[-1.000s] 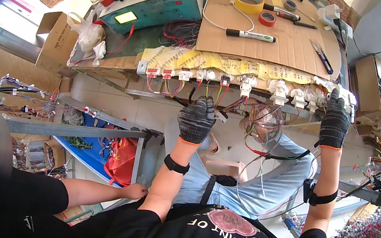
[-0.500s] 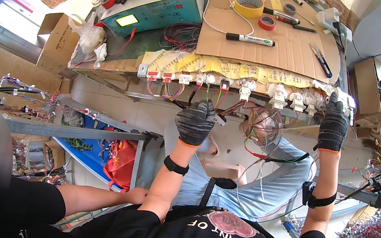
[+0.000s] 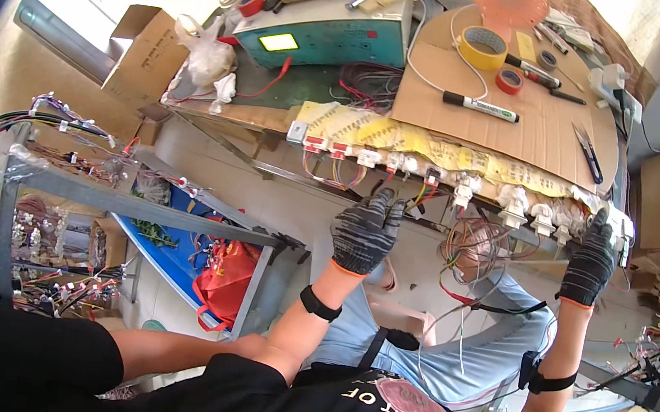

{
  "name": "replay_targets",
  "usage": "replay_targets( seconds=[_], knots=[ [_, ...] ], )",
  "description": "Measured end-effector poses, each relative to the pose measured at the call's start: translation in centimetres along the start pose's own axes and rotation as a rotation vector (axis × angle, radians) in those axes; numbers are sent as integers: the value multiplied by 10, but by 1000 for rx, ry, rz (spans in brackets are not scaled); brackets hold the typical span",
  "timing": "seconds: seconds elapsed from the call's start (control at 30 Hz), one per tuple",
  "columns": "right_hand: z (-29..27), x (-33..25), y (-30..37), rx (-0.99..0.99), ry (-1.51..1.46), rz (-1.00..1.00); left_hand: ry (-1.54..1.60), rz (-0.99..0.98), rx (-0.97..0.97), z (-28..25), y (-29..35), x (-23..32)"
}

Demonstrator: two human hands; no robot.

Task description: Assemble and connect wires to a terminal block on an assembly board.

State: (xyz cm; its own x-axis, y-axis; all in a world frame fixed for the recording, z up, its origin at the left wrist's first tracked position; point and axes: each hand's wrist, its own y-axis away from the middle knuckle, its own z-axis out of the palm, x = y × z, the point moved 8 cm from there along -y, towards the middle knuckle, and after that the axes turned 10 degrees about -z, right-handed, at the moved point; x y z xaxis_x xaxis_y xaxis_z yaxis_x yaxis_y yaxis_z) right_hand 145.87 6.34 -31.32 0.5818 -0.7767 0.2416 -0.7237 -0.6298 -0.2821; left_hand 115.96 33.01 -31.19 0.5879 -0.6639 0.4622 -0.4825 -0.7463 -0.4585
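Dark grey striped work gloves with orange cuffs cover both hands. My left hand (image 3: 364, 235) is just below the bench's front edge, its fingers closed together on wires under the row of connectors (image 3: 367, 157). The fingertips and the wire ends there are partly hidden. At the row's right end, my right hand (image 3: 590, 266) reaches up with fingers together against the small white connectors. Whatever it pinches is hidden behind the glove. Between the hands, white connectors (image 3: 512, 208) hang from the taped edge, and a bundle of coloured wires (image 3: 473, 249) droops over my lap.
A teal test box (image 3: 312, 37) with a lit screen stands on the bench. Cardboard (image 3: 447, 108) bears a marker (image 3: 481, 107), tape rolls (image 3: 483, 48) and snips (image 3: 588, 155). At left are a metal frame (image 3: 150, 209), a red bag (image 3: 229, 280) and another person's forearm (image 3: 179, 358).
The whole view has swung, so the bench sits further right and lower in the picture. My left hand has shifted slightly left along the connectors. My right hand stays at the row's right end.
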Motion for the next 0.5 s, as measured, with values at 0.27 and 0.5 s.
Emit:
replay_targets(
  seconds=[0.27, 0.5],
  knots=[
    [-16, -10, -12, -103, -4, -295, 202, -6, 200, -54, -9, -26],
    [-114, -23, 35, 273, -155, -63, 563, -458, 230, -50, 12, -98]
  ],
)
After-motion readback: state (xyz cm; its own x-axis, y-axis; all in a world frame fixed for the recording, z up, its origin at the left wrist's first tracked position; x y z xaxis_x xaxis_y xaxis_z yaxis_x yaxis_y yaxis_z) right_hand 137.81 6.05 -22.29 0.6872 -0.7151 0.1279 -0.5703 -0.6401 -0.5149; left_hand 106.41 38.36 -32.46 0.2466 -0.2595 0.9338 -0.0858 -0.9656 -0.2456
